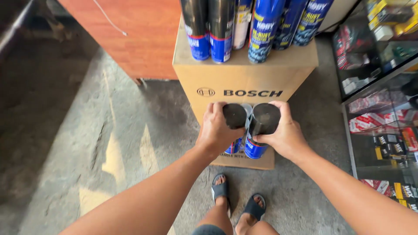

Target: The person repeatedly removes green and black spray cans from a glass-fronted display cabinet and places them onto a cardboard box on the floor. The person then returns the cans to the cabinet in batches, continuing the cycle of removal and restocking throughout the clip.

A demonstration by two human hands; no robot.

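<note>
Head view, looking steeply down; left hand wrapped around a black-capped spray can, right hand wrapped around a second, larger black-capped spray can with a blue lower body; a third can, pale-capped, wedged between the two and only partly visible, so whose fingers bear on it cannot be told; both hands clenched on their cans, neither released. Held cans side by side and touching or nearly so, long axes roughly upright, caps toward the camera, bases toward the concrete floor; cluster in front of the near face of a cardboard box, below its top edge. On the box top, a row of further spray cans, upright, black and blue, directly beyond and above the held ones; both hands about equally near that row, the right slightly closer to the blue cans. To the right, a glass display case with boxed goods; upper left, an orange wooden cabinet; below, two feet in dark sandals.
</note>
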